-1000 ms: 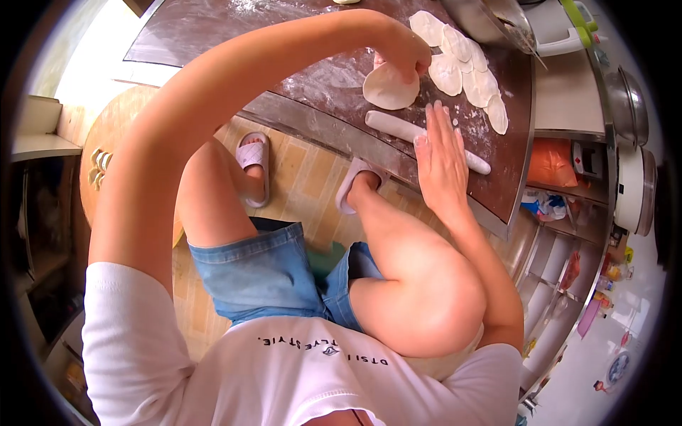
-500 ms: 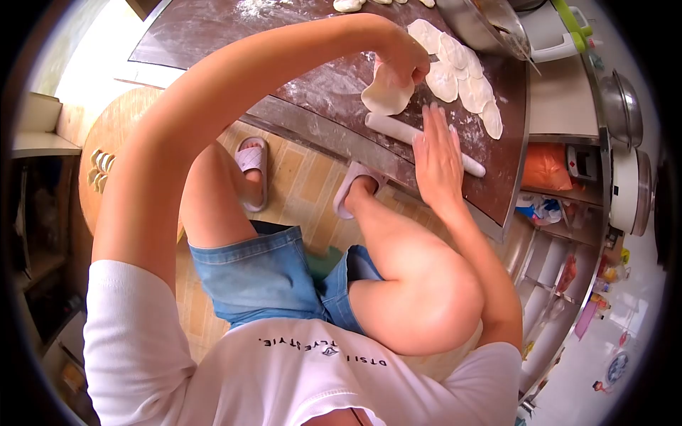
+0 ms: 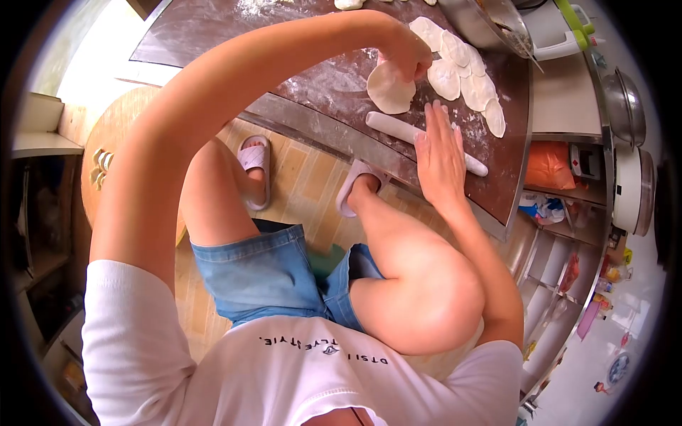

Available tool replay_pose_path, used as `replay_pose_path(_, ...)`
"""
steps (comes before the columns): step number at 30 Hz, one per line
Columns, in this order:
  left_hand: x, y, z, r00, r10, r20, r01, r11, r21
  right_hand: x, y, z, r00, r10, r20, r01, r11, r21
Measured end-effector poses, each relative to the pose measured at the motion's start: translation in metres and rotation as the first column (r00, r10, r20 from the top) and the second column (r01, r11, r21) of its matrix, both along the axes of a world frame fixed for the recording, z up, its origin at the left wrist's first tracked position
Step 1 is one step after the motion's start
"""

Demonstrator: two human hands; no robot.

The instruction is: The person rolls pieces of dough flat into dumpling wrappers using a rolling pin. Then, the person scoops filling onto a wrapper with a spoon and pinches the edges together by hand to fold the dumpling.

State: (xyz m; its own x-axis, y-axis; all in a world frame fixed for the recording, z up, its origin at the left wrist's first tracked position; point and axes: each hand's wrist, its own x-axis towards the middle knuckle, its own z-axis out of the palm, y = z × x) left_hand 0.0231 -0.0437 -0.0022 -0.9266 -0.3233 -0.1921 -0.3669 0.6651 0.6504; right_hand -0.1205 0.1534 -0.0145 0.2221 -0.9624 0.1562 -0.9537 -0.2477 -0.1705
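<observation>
My left hand [image 3: 408, 53] reaches over the floured board and pinches the edge of a round dough wrapper [image 3: 391, 89], which hangs down with its lower part at the board. My right hand [image 3: 442, 160] lies flat across a floury rolling pin [image 3: 395, 126], fingers stretched out and not wrapped round it. The pin rests near the board's front edge, just below the dough wrapper. Beyond my hands, several rolled wrappers [image 3: 477, 91] lie overlapping on the board.
The dark board [image 3: 312, 74] is dusted with flour. A metal bowl [image 3: 486, 28] stands at its far right, with dough pieces [image 3: 348, 3] at the top edge. On the left, a round wooden board [image 3: 106, 138] bears several small dumplings [image 3: 101, 167]. Shelves [image 3: 561, 234] stand on the right.
The dough wrapper has turned a little in my left hand and now shows a rounder face. My right hand stays flat on the rolling pin, nearly in the same place.
</observation>
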Motion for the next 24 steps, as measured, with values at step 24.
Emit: replay_pose_path(24, 0.003, 0.011, 0.021, 0.985, -0.069, 0.161, 0.095, 0.982, -0.163, 0.001, -0.033, -0.009, 0.998, -0.065, -0.015, 0.065, 0.998, -0.022)
